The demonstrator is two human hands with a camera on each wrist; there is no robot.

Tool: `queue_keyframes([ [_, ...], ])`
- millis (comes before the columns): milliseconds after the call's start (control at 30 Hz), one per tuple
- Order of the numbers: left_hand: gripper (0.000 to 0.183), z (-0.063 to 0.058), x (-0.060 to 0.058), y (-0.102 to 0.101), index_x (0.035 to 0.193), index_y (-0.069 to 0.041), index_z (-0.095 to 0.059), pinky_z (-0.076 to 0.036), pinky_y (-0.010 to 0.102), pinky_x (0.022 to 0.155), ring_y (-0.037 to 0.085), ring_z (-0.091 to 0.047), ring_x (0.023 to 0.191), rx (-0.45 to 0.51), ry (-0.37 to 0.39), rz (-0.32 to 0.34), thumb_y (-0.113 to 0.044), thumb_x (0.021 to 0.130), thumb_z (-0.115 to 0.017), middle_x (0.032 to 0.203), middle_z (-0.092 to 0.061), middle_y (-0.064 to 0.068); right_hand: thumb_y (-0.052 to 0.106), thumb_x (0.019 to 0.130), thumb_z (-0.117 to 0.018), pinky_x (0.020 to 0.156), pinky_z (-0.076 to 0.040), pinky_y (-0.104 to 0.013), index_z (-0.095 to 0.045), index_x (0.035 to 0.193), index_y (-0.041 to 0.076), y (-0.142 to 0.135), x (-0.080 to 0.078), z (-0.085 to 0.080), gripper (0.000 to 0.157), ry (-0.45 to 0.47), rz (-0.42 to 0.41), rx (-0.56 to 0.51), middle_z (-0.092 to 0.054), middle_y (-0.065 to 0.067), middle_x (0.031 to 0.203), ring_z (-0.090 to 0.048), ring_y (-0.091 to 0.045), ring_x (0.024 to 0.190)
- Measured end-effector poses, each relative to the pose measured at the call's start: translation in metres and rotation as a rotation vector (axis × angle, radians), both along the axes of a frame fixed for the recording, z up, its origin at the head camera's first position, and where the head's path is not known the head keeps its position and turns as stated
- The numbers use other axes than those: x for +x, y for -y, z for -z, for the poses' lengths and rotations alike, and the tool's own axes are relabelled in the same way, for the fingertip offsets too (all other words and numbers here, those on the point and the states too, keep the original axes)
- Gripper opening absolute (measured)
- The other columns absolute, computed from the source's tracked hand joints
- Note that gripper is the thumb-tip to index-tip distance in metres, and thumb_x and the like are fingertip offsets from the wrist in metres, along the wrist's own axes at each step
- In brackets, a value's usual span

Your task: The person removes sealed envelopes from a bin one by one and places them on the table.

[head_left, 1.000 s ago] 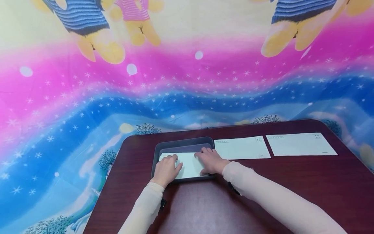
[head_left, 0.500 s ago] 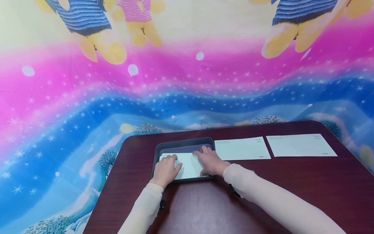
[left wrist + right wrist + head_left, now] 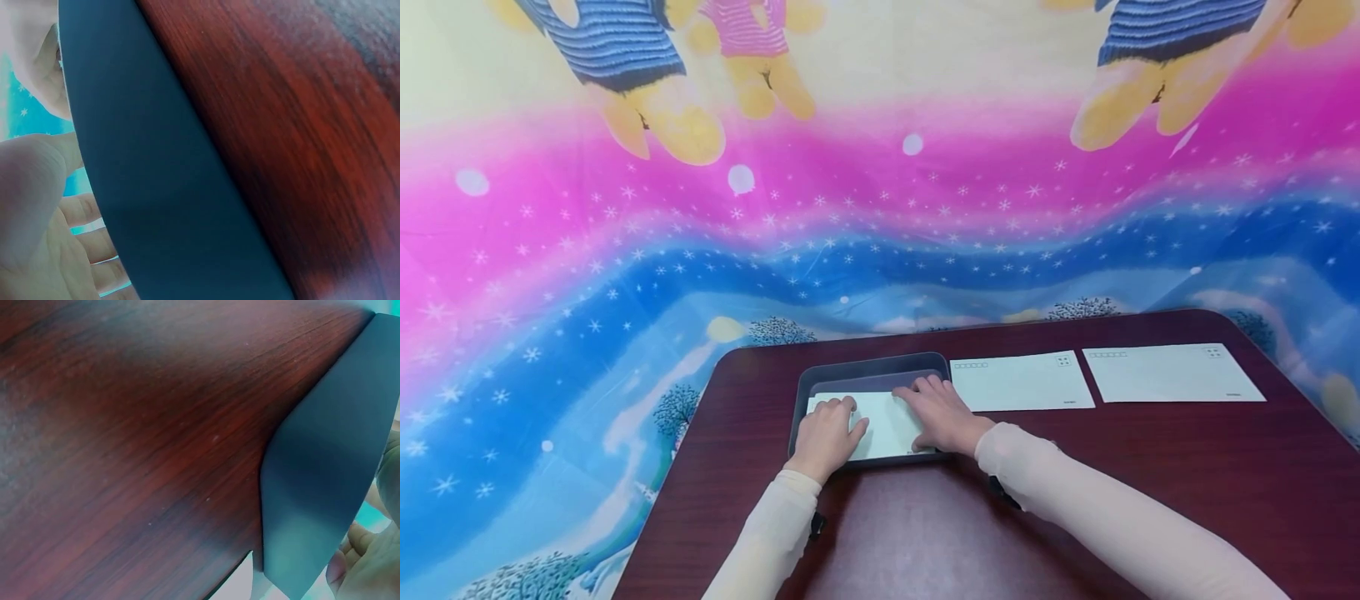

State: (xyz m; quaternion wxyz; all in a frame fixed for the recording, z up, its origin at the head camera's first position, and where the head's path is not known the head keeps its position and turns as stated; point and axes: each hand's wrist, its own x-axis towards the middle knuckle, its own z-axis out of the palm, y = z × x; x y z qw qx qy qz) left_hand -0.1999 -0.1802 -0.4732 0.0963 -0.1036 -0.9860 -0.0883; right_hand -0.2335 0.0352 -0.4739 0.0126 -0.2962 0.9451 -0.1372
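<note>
A white envelope (image 3: 882, 427) lies on top of others in a dark grey tray (image 3: 876, 368). Over its left end, my left hand (image 3: 824, 435) rests with the fingers loosely bent and the thumb reaching inward. My right hand (image 3: 946, 415) spreads across the right end, index finger at the far side and thumb at the near corner. Both sets of fingertips touch the paper. In the left wrist view, the tray's outer wall (image 3: 150, 156) hides the fingertips. The same wall (image 3: 325, 456) partly covers the hands in the right wrist view.
Two white envelopes (image 3: 1022, 381) (image 3: 1174, 372) lie flat in a row to the tray's right, printed with small boxes. The dark red wooden table (image 3: 895, 533) has rounded corners. A colourful printed cloth (image 3: 880, 208) hangs behind it.
My right hand has slid very slightly left over the envelope. My left hand stays in place, and the tray and the two envelopes beside it have not moved.
</note>
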Motion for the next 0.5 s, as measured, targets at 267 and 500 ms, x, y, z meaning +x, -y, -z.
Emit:
queue_keyframes([
  [267, 0.029, 0.0000, 0.0005, 0.0001, 0.106, -0.010, -0.072, -0.056, 0.040, 0.064, 0.025, -0.068, 0.081, -0.010, -0.005, 0.006, -0.036, 0.094, -0.070, 0.094, -0.073, 0.009, 0.033, 0.073, -0.092, 0.087, -0.044, -0.041, -0.051, 0.146, 0.014, 0.0025, -0.0032, 0.0060, 0.086, -0.008, 0.007, 0.002, -0.061, -0.011, 0.118, -0.055, -0.027, 0.105],
  [500, 0.028, -0.0007, 0.0007, 0.0010, 0.105, -0.010, -0.071, -0.055, 0.039, 0.061, 0.024, -0.066, 0.076, -0.012, -0.018, 0.015, -0.035, 0.094, -0.071, 0.091, -0.073, 0.008, 0.012, 0.093, -0.073, 0.088, -0.054, -0.043, -0.061, 0.137, 0.009, 0.0021, -0.0097, 0.0089, 0.045, -0.017, 0.035, -0.117, -0.067, -0.012, 0.119, -0.064, -0.027, 0.105],
])
